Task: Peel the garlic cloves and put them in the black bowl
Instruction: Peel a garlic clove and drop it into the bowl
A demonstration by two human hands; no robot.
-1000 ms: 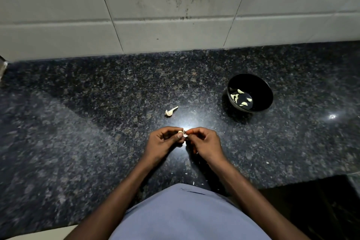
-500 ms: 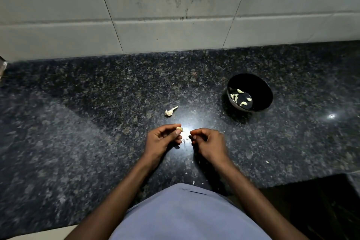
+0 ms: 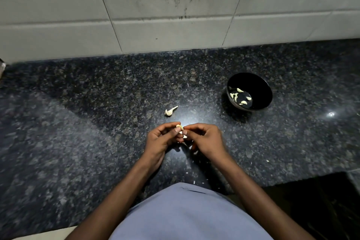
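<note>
Low over the dark granite counter (image 3: 97, 122), my left hand (image 3: 159, 140) pinches a small pale garlic clove (image 3: 179, 127) between thumb and fingers. My right hand (image 3: 204, 140) meets it from the right, fingertips pinching at the same clove. A bit of pale skin (image 3: 184, 136) shows between the two hands. The black bowl (image 3: 259, 84) stands up and to the right of my hands with several peeled cloves (image 3: 240, 96) in it. A garlic stem remnant (image 3: 170, 111) lies on the counter just beyond my hands.
A white tiled wall (image 3: 155, 31) bounds the counter at the back. Small flakes of skin (image 3: 194, 181) lie near the counter's front edge, which drops away at the lower right. My blue shirt (image 3: 185, 214) fills the bottom middle.
My hands drew a little apart half a second ago, the clove staying in my left hand. Now my right hand has come back to the clove.
</note>
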